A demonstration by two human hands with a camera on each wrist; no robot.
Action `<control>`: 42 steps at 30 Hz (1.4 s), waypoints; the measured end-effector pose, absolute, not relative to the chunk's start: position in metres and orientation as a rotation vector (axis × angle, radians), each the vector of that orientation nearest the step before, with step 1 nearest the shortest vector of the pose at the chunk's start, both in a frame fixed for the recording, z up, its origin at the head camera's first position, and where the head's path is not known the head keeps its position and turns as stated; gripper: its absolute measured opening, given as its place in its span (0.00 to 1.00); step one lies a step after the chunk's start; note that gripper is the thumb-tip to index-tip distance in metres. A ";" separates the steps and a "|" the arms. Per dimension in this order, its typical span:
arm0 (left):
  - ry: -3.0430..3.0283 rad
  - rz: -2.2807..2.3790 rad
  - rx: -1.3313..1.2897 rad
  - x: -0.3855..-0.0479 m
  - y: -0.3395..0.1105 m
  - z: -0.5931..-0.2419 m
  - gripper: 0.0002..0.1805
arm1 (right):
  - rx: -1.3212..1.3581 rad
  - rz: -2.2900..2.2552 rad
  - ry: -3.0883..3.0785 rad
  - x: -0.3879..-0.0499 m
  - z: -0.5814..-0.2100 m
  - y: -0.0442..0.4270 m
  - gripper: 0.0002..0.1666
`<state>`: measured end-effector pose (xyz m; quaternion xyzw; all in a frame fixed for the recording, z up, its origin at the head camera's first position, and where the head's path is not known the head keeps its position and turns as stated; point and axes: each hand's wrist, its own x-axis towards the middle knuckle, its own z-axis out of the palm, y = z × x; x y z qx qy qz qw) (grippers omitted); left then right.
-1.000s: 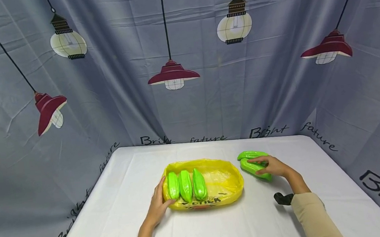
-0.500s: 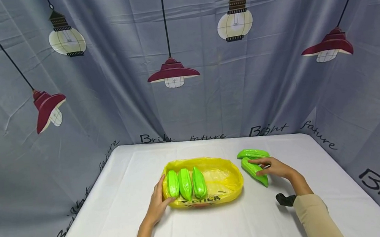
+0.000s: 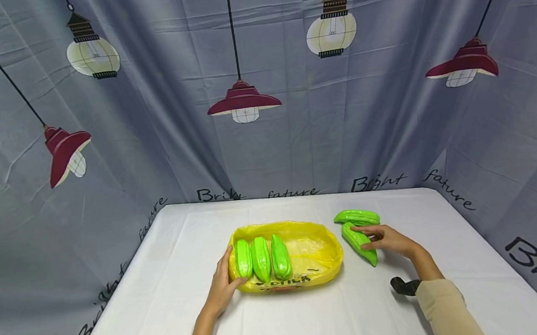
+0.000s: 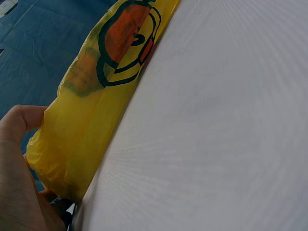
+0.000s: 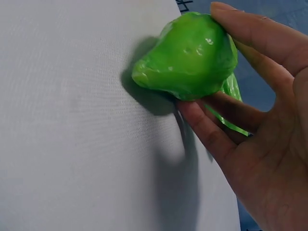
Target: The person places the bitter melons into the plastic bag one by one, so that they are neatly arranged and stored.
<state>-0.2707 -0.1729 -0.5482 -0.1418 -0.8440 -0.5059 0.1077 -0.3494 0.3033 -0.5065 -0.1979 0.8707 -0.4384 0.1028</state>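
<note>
- Held piece: green vegetable-shaped piece (image 3: 356,241), glossy, lumpy, tapered tip; lies aslant right of the yellow container, can't tell if its underside touches the cloth.
- Right hand (image 3: 389,238): thumb and fingers clamped on it from opposite sides.
- Second green piece (image 3: 357,216): just behind it, roughly crosswise.
- Yellow container (image 3: 312,252): oval, crinkled plastic surface, dark lettering and orange cartoon print on front wall.
- Three green pieces (image 3: 260,260): upright row in its left half; yellow floor shows to their right.
- Left hand (image 3: 220,286): thumb and fingers clamped on container's left end.
- White table (image 3: 293,321): broad cloth in front of container; far edge near second piece, right edge well apart from it.
- Grey-blue curtain (image 3: 276,150) behind far edge.
</note>
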 end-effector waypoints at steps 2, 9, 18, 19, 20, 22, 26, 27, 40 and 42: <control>-2.482 -1.482 -0.423 -0.271 -0.173 -0.548 0.47 | -0.597 -1.272 2.589 -0.348 -0.507 0.304 0.37; -2.493 -1.486 -0.415 -0.272 -0.172 -0.549 0.47 | -0.588 -1.239 2.625 -0.337 -0.501 0.305 0.37; -2.495 -1.489 -0.418 -0.272 -0.173 -0.548 0.47 | -0.660 -1.351 2.625 -0.318 -0.478 0.302 0.40; -2.495 -1.488 -0.416 -0.272 -0.173 -0.548 0.47 | -0.667 -1.368 2.622 -0.316 -0.474 0.300 0.41; -2.496 -1.489 -0.414 -0.272 -0.173 -0.548 0.47 | -0.671 -1.390 2.615 -0.315 -0.470 0.298 0.41; -2.503 -1.482 -0.407 -0.271 -0.173 -0.548 0.46 | -0.674 -1.420 2.614 -0.312 -0.463 0.293 0.41; -2.505 -1.477 -0.392 -0.270 -0.172 -0.548 0.46 | -0.706 -1.499 2.581 -0.311 -0.454 0.283 0.43; -2.500 -1.482 -0.389 -0.269 -0.171 -0.548 0.46 | -0.722 -1.517 2.565 -0.311 -0.453 0.280 0.43; -2.498 -1.477 -0.413 -0.271 -0.174 -0.550 0.47 | -0.898 -1.494 2.487 -0.322 -0.445 0.237 0.47; -2.491 -1.484 -0.416 -0.271 -0.174 -0.550 0.47 | -0.908 -1.475 2.498 -0.321 -0.442 0.228 0.47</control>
